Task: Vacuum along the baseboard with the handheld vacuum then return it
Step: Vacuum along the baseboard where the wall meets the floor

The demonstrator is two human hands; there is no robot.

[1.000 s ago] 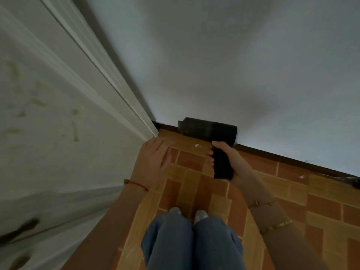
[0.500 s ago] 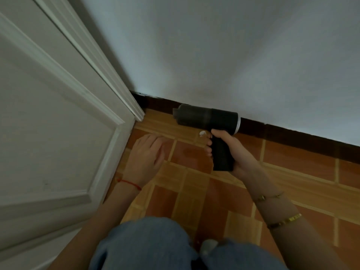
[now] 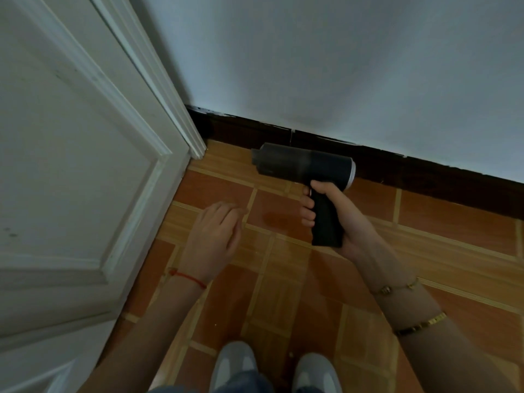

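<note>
Gripping handheld vacuum (image 3: 304,167) handle, right hand (image 3: 337,219) fingers curled; nozzle near baseboard (image 3: 425,173); left hand (image 3: 214,241) fingers relaxed, holding nothing.

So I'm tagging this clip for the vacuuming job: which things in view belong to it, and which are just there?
Part of the job:
handheld vacuum, gripped by the right hand
dark baseboard
tiled floor

Just there:
white door
wall
left hand, holding nothing
grey shoes

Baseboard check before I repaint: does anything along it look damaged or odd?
Yes. The dark baseboard has chipped, ragged paint along its top edge and a visible vertical seam just above the handheld vacuum.
</note>
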